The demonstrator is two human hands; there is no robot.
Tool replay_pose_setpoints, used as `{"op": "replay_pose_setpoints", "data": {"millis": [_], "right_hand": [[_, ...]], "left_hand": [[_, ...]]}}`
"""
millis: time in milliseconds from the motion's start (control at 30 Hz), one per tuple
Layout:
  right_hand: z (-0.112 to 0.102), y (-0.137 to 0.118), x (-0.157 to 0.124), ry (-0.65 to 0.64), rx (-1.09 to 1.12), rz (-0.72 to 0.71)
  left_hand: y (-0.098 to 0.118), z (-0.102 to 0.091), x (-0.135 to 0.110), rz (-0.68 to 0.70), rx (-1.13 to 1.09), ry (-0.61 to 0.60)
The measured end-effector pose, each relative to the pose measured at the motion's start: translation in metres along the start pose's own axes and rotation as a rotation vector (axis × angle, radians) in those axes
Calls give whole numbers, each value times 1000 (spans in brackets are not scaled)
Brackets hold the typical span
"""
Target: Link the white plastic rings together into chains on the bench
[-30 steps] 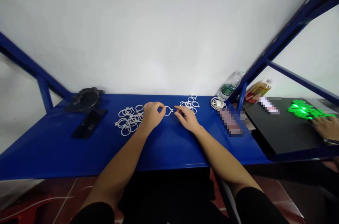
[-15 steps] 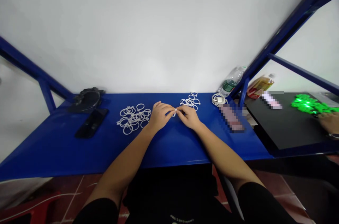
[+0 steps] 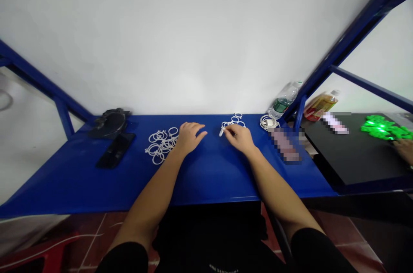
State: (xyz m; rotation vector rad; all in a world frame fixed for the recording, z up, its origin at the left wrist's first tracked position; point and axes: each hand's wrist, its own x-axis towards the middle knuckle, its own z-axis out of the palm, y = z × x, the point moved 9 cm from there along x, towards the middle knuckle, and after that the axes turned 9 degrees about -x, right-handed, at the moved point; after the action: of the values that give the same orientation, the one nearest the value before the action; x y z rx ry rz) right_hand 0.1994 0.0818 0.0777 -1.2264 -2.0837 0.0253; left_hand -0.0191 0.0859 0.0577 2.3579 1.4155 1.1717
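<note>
On the blue table (image 3: pixel 80 178), a black phone (image 3: pixel 116 151) lies at the far left. A heap of white rings (image 3: pixel 160 144) sits at nine o'clock of the left hand (image 3: pixel 189 136), which rests released with its fingers spread flat. The right hand (image 3: pixel 240 137) pinches a single white ring (image 3: pixel 222 131) at its fingertips. A smaller ring cluster (image 3: pixel 236 120) lies just beyond the right hand at twelve o'clock, and a coiled white cable (image 3: pixel 267 122) at two o'clock.

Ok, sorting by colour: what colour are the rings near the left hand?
The rings are white; head view shows it.
</note>
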Motion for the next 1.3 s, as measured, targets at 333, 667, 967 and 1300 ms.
{"op": "replay_pose_setpoints", "data": {"millis": [333, 667, 967, 1300], "right_hand": [[-18, 25, -1, 165, 209, 163], [19, -10, -5, -80, 103, -23], [27, -13, -7, -131, 72, -42], [27, -22, -10, -72, 116, -100]], "left_hand": [[-128, -64, -29, -673, 397, -47], [-119, -43, -25, -651, 487, -156], [-98, -29, -19, -559, 493, -155], [-18, -13, 2, -174, -174, 144]]}}
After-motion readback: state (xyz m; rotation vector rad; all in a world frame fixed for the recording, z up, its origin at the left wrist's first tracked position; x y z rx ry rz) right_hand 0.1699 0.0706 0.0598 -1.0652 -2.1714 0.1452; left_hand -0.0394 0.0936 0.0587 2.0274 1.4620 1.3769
